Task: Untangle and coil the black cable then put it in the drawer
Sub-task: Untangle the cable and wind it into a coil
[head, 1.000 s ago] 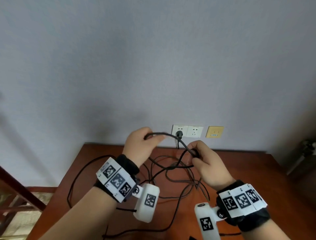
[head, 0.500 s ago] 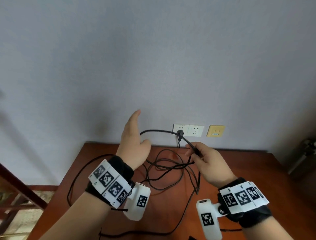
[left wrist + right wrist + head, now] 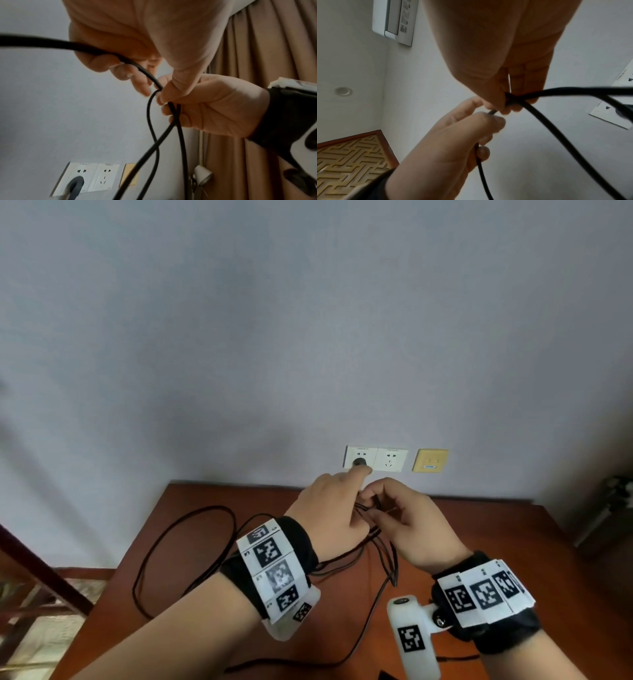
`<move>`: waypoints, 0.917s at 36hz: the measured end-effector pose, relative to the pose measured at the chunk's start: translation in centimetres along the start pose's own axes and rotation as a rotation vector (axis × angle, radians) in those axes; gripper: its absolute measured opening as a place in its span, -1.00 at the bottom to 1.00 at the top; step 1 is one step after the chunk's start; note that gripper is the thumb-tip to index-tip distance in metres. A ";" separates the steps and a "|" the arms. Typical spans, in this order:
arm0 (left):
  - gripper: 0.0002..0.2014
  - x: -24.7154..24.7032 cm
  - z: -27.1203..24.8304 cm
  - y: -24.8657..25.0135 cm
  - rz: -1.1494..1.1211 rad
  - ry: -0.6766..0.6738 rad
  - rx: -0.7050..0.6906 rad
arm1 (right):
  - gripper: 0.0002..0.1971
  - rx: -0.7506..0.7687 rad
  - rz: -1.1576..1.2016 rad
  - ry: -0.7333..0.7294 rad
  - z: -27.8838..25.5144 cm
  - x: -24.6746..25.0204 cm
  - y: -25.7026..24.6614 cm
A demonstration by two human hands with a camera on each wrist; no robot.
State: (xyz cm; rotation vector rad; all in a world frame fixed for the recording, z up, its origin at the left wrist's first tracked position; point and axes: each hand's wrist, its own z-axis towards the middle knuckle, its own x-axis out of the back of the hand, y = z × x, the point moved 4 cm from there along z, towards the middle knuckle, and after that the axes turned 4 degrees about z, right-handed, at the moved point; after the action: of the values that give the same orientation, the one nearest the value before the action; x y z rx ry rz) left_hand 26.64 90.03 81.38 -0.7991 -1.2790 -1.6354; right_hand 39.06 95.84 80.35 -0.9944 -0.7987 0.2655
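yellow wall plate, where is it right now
In the head view the yellow wall plate sits on the wall just right of the white double socket, above the far edge of the wooden table and beyond the hands.

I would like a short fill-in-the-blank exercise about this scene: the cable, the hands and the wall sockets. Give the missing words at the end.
1. Both the left hand and the right hand grip the ____ cable.
2. A dark plug sits in the ____ of the two white wall sockets.
3. Loose loops of the cable lie on the ____ wooden table.
4. Right of the sockets, a ____ wall plate is mounted.

Missing words: black; left; brown; yellow
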 end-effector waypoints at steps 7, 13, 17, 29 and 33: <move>-0.84 1.4 -0.1 -1.7 -0.253 0.142 0.116 | -0.78 -0.047 -0.058 -0.104 0.0 -0.1 1.1; -0.64 4.7 0.7 -3.1 -0.536 0.351 0.207 | -0.75 -0.139 -0.058 -0.024 -0.5 0.6 3.2; -0.47 5.3 0.9 -5.0 -0.931 0.403 0.392 | -0.76 -0.177 -0.137 -0.007 -0.5 1.1 4.0; -0.42 5.1 -0.4 -9.4 -0.603 0.352 0.617 | -0.82 -0.223 -0.137 0.059 -0.5 1.6 4.8; -0.11 6.1 -1.0 -8.1 -0.359 0.504 0.458 | -0.80 -0.228 -0.161 0.041 -0.2 1.0 4.6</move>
State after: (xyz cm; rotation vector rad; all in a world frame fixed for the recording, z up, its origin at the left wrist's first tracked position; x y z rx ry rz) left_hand 16.80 88.11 83.26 0.1278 -1.3888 -1.5829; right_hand 40.51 98.74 76.96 -1.1378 -0.8795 0.0150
